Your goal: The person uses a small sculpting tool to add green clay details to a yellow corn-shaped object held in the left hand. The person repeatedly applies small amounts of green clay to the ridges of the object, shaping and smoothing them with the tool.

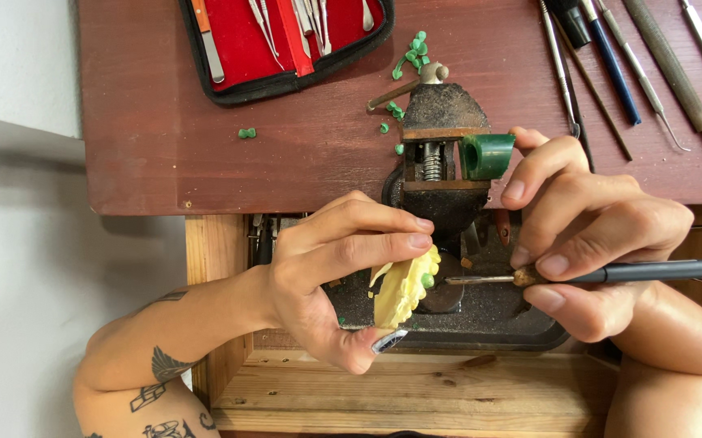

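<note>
My left hand pinches a pale yellow dental cast with a small green wax piece on its teeth, held just in front of a small dark bench vise. My right hand grips a thin dark-handled carving tool like a pen; its metal tip points left and nearly touches the green spot on the cast. A green wax block sits clamped at the vise's right side, by my right index finger.
A red-lined tool case with metal instruments lies open at the top. Several long hand tools lie at the top right. Green wax crumbs dot the reddish bench top. A dark tray sits under the hands.
</note>
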